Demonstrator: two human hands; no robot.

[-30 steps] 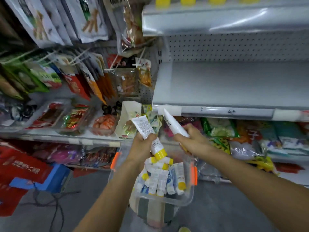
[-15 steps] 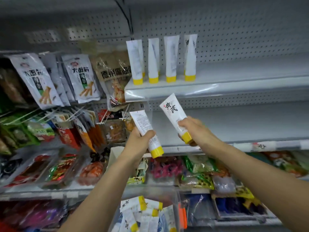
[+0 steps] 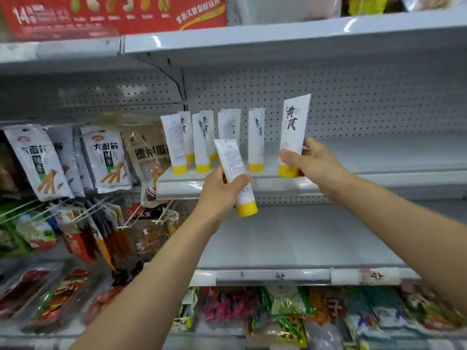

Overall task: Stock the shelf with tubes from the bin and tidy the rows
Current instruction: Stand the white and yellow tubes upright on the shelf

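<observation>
Several white tubes with yellow caps (image 3: 202, 140) stand cap-down in rows at the left end of a grey shelf (image 3: 379, 173). My right hand (image 3: 310, 160) grips one more tube (image 3: 294, 132) upright, its cap resting at the shelf's front edge, just right of the row. My left hand (image 3: 219, 193) holds another tube (image 3: 235, 173) tilted, cap down, in front of and below that shelf's edge. The bin is out of view.
Snack bags (image 3: 106, 160) hang on pegs to the left of the tubes. A bare grey shelf (image 3: 303, 243) lies below my hands, and packed snacks (image 3: 290, 311) fill the shelf under it. A red box (image 3: 113, 13) sits on the top shelf.
Both hands rose from the bin to the upper shelf as the camera tilted up. The right hand's tube turned upright and reached the shelf beside the row; the bin left the view.
</observation>
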